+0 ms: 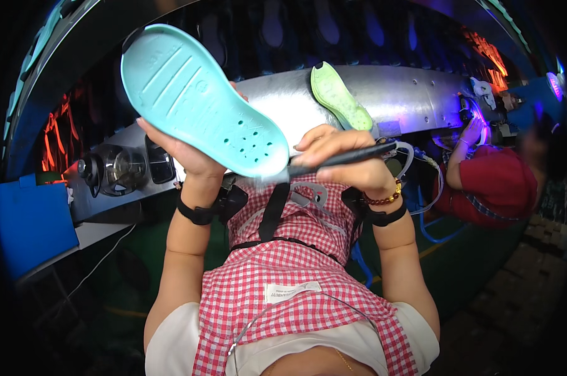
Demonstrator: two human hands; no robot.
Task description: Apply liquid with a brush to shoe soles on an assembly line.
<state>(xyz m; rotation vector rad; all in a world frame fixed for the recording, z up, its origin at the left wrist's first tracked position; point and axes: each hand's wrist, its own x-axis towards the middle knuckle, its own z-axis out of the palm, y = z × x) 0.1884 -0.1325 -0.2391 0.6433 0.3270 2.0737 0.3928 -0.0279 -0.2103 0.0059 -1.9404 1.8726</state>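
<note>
A turquoise shoe sole point(189, 94) with small holes slants at left; a black-handled tool point(370, 153), tip blurred, is at its near right end.

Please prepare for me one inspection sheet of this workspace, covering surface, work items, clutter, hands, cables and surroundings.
Surface: shiny metal worktop, brightly lit in the middle.
Work items: teal sole with small holes, held up; black-handled tool, its pale tip blurred near the sole's edge, contact unclear; light green sole on the worktop.
Clutter: glass pot and black tray at left.
Hands: left hand supports the teal sole; right hand grips the tool handle.
Cables: white tube by the handle's rear end; white cable hanging at lower left.
Surroundings: co-worker in red at right; orange glow on both sides.
</note>
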